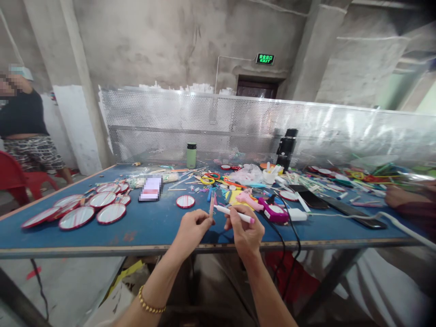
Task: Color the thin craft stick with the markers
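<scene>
A slim, flat, pale wood-coloured stick (211, 204) stands near upright above the blue tabletop (150, 229), pinched by the left hand (193, 228). The right hand (249, 230) grips a white, pink-ended marker pen (242, 215), its tip just beside the stick. Leftward lies a round, red-rimmed, shiny disc (185, 201); farther back stands a green cylindrical bottle (191, 157).

Above a flat blue tabletop (153, 230), the left hand (192, 228) holds a narrow flat tan stick (211, 204) just left of the slim white-and-pink marker (244, 217) in the right hand (249, 232). Left of this grip lies one round red-rimmed disc (185, 201); farther left, a cluster of round red-rimmed discs (102, 199). Behind stands a cylindrical green bottle (191, 156); to the right, a boxy purple-and-white plastic device (276, 213).
</scene>
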Demonstrator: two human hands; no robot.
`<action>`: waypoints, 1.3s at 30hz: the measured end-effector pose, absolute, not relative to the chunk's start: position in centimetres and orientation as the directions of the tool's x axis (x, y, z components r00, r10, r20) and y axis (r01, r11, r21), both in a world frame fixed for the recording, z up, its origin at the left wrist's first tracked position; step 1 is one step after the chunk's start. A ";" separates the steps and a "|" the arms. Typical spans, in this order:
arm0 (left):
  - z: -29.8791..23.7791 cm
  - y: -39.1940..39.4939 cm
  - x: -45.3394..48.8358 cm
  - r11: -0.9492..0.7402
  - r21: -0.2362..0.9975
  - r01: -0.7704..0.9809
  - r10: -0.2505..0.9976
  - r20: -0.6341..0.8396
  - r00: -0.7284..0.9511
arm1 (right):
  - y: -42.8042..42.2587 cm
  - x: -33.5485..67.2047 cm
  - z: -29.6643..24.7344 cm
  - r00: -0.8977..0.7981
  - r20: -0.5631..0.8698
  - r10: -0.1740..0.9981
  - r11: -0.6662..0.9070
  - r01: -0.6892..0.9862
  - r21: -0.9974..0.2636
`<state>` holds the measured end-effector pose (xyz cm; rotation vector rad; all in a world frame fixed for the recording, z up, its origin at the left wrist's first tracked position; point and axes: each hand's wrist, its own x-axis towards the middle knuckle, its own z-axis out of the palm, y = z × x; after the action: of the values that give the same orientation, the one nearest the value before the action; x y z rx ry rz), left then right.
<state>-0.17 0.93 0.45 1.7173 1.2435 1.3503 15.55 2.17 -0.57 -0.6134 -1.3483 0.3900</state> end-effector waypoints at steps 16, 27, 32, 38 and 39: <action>0.7 0.8 -0.1 -0.354 0.896 0.270 0.933 0.358 0.035 | 2.2 15.6 -0.9 0.211 0.776 0.595 0.777 0.096 -0.622; 0.7 0.8 -0.2 -0.356 0.896 0.264 0.932 0.362 0.029 | 1.9 15.7 -0.8 0.184 0.794 0.579 0.785 0.137 -0.604; 0.7 0.8 -0.3 -0.350 0.896 0.273 0.934 0.355 0.036 | 1.8 15.7 -0.9 0.189 0.794 0.578 0.785 0.138 -0.604; 0.8 0.7 -0.3 -0.350 0.898 0.266 0.935 0.353 0.040 | 1.7 15.7 -0.8 0.195 0.795 0.574 0.788 0.131 -0.601; 0.8 0.7 -0.3 -0.348 0.900 0.263 0.936 0.350 0.039 | 1.7 15.7 -0.7 0.189 0.797 0.573 0.789 0.136 -0.600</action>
<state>-0.25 0.71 0.78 1.6797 1.2231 1.3405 15.69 1.68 -0.70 -0.6354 -1.3689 0.3382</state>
